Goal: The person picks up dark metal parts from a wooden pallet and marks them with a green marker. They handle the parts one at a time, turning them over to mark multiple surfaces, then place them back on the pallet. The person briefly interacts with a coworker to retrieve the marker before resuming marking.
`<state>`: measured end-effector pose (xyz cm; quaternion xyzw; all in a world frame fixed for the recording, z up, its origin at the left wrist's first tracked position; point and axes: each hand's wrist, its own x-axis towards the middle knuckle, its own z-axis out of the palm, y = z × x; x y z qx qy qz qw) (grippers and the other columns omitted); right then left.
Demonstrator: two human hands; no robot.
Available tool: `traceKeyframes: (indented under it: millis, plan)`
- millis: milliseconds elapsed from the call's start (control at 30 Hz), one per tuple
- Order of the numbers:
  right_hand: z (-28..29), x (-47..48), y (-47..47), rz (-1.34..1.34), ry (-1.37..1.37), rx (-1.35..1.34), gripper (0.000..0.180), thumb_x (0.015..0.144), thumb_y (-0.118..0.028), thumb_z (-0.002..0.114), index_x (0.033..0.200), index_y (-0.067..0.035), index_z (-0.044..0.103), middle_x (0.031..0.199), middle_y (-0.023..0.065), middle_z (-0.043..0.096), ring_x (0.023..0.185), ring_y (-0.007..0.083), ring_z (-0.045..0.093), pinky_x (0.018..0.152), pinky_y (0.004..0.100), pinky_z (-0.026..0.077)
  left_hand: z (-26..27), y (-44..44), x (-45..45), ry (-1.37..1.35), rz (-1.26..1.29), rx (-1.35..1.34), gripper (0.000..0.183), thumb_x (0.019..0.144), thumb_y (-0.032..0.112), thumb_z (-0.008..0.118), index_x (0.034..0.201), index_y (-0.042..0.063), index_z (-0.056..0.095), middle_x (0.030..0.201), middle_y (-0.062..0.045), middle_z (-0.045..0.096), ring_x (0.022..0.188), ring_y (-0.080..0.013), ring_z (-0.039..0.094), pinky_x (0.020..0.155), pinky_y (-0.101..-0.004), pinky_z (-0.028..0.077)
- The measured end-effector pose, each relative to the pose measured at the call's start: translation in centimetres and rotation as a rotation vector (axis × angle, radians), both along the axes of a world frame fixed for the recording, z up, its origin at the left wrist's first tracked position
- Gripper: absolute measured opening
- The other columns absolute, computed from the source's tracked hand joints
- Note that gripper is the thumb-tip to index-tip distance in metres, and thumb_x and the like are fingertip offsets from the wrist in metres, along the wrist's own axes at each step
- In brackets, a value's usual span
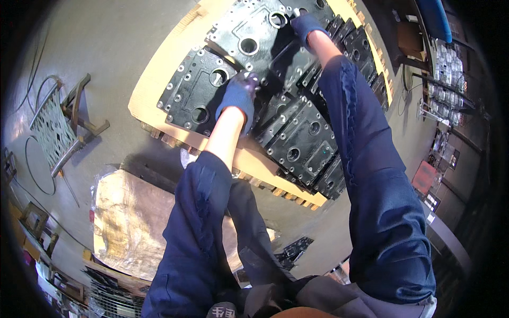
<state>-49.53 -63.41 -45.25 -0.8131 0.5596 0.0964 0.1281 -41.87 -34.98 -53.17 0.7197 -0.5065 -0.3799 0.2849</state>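
Black metal plates [304, 143] with round holes lie in layers on a cardboard-covered wooden pallet. My left hand [239, 97], in a blue knitted glove with a dark palm, is at the lower edge of a large glossy black plate [260, 33], beside a smaller holed plate [191, 91]. Its fingertips are partly hidden, so its grip is unclear. My right hand [307, 24], in the same kind of glove, is at the far right part of the large plate, near a ringed hole. Whether its fingers close on the plate cannot be told.
Cardboard [153, 79] juts out around the plates. A wrapped, flat-topped stack [131, 222] stands at lower left. A metal-framed chair with a woven strap seat [55, 127] and a loose cable [27, 159] are on the left floor. More black parts [294, 250] lie on the floor nearby.
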Motion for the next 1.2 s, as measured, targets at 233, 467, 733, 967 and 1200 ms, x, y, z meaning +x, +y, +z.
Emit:
traceKeyframes:
  millis: [233, 467, 733, 967, 1200]
  plan:
    - [-1.4, -2.1, 9.2, 0.102, -0.009, 0.025, 0.035, 0.081, -0.018, 0.058, 0.112, -0.002, 0.060, 0.110, 0.0251, 0.062, 0.104, 0.0408, 0.060, 0.090, 0.0444, 0.049, 9.6, 7.9, 0.5, 0.571, 0.225, 0.156, 0.044, 0.090, 0.017, 0.060, 0.130, 0.000, 0.052, 0.121, -0.015, 0.060, 0.107, -0.0236, 0.056, 0.092, -0.0314, 0.044]
    - [13.6, -7.4, 31.8, -0.550, -0.474, 0.408, 0.029, 0.093, -0.028, 0.059, 0.112, -0.007, 0.063, 0.089, 0.0127, 0.065, 0.077, 0.0225, 0.060, 0.071, 0.0358, 0.049, 18.5, 36.1, 7.6, 0.308, 0.656, 0.626, 0.028, 0.087, 0.012, 0.060, 0.112, 0.000, 0.063, 0.092, -0.014, 0.069, 0.080, -0.0199, 0.064, 0.074, -0.0345, 0.051]
    - [27.2, -16.0, 38.9, -0.974, -0.608, 0.746, 0.035, 0.096, -0.035, 0.056, 0.100, -0.002, 0.064, 0.073, 0.0054, 0.062, 0.063, 0.0136, 0.056, 0.062, 0.0287, 0.047, 31.4, 59.2, 9.7, 0.278, 0.615, 1.105, 0.033, 0.088, 0.033, 0.061, 0.102, 0.003, 0.065, 0.086, -0.020, 0.068, 0.065, -0.0289, 0.068, 0.057, -0.0406, 0.051]
    - [37.8, -2.1, 36.9, -0.724, -0.929, 1.270, 0.036, 0.096, -0.033, 0.054, 0.106, 0.001, 0.062, 0.088, 0.0101, 0.065, 0.075, 0.0185, 0.061, 0.073, 0.0330, 0.051, 44.2, 44.7, 4.9, 0.508, 1.026, 0.267, 0.030, 0.089, 0.006, 0.063, 0.118, 0.003, 0.062, 0.100, -0.005, 0.066, 0.077, -0.0116, 0.061, 0.067, -0.0276, 0.055]
    - [54.2, 11.0, 46.5, 0.361, -0.863, 1.434, 0.030, 0.097, -0.022, 0.055, 0.113, 0.003, 0.063, 0.094, 0.0143, 0.070, 0.080, 0.0187, 0.068, 0.072, 0.0302, 0.055, 59.8, 40.7, 5.2, 1.030, 1.279, -0.428, 0.031, 0.094, -0.004, 0.052, 0.124, -0.001, 0.057, 0.094, 0.002, 0.059, 0.080, -0.0050, 0.052, 0.071, -0.0197, 0.047]
